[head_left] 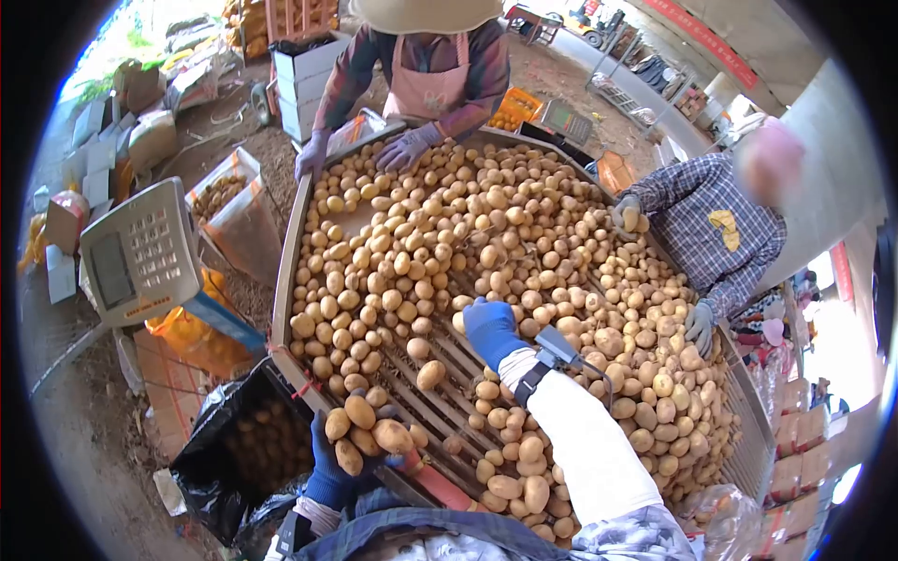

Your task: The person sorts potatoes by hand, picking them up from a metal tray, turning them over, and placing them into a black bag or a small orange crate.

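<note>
My left hand point(335, 466), in a blue glove, cradles several potatoes point(357, 411) against its palm at the near left edge of the slatted sorting table point(402, 388). Its fingers curl around them from below and the left. Over the middle of the slats, my right hand point(490, 329), also blue-gloved, has its fingers bent around a pale potato point(459, 322) that pokes out at the left. The fingertips are partly hidden. A strap and a small grey device point(558, 346) sit on my right wrist. Loose potatoes point(524, 234) cover much of the table.
A black-lined container point(229, 467) with potatoes stands below my left hand. A digital scale display point(140, 252) rises at the left, beside an open sack point(248, 220) of potatoes. One co-worker point(430, 70) stands across the table, another point(716, 220) at the right; both have gloved hands among the potatoes.
</note>
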`<move>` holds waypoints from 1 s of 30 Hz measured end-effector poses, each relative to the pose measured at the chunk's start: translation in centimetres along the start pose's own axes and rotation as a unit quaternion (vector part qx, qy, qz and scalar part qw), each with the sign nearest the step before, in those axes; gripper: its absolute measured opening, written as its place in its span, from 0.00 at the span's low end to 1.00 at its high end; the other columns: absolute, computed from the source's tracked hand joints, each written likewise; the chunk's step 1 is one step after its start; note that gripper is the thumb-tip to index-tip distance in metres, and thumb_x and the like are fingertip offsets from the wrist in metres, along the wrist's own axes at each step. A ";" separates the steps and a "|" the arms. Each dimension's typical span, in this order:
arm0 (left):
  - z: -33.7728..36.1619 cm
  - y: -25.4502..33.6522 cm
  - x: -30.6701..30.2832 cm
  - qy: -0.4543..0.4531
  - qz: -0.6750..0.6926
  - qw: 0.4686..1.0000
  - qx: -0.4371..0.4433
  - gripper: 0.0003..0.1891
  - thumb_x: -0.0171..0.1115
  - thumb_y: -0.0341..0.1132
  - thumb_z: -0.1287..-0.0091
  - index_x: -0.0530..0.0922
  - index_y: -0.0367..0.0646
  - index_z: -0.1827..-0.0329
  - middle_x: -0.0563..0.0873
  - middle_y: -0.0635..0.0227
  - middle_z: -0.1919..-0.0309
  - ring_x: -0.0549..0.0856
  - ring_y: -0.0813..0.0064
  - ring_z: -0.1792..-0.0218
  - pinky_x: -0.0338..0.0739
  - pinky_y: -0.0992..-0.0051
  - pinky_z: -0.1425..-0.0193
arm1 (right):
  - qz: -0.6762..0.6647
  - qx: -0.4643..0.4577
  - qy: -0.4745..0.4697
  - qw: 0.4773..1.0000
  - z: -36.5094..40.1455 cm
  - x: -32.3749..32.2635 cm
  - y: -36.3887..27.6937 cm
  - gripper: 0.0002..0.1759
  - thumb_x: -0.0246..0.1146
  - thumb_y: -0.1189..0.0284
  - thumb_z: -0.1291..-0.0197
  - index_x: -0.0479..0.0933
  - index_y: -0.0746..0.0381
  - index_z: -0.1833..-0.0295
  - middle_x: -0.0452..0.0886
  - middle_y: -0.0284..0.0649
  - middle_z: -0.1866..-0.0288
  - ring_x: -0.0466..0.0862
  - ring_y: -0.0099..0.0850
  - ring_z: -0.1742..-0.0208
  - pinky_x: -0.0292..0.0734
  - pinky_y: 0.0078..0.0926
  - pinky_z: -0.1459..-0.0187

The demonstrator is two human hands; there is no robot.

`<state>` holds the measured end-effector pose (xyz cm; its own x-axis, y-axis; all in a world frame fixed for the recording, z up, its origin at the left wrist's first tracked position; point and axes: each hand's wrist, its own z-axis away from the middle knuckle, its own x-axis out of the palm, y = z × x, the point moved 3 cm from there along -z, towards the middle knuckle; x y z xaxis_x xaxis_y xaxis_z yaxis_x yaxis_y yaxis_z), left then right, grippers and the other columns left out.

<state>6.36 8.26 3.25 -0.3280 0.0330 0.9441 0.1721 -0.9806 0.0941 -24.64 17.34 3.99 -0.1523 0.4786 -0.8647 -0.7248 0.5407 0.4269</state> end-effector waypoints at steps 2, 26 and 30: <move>0.2 -0.2 0.8 0.039 0.013 0.999 0.005 0.40 0.43 0.68 0.30 0.70 0.41 0.30 0.79 0.50 0.37 0.79 0.48 0.37 0.71 0.50 0.28 | -0.060 0.013 0.008 0.998 -0.2 1.9 0.4 0.14 0.65 0.66 0.34 0.84 0.50 0.45 0.87 0.38 0.51 0.90 0.34 0.52 0.85 0.38 0.62; -1.2 0.0 -2.0 -0.038 -0.003 0.999 0.020 0.42 0.50 0.71 0.31 0.66 0.51 0.23 0.72 0.56 0.27 0.74 0.45 0.29 0.69 0.31 0.31 | -0.795 -0.070 0.051 0.600 3.0 2.0 -0.2 0.28 0.73 0.61 0.34 0.77 0.63 0.34 0.84 0.34 0.51 0.80 0.24 0.54 0.77 0.21 0.50; -1.0 1.1 0.6 -0.054 -0.055 0.997 0.028 0.43 0.43 0.73 0.29 0.62 0.53 0.19 0.67 0.53 0.23 0.70 0.44 0.25 0.62 0.25 0.30 | -0.852 -0.080 -0.108 0.505 8.5 -3.3 -2.3 0.25 0.69 0.66 0.30 0.74 0.63 0.31 0.83 0.30 0.50 0.79 0.16 0.54 0.76 0.14 0.54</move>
<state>5.42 6.99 3.59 -0.2461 0.1634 0.9554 0.1933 -0.9576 0.2136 -16.77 20.39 8.07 0.8491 -0.5152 0.1165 0.2732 0.2396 -0.9316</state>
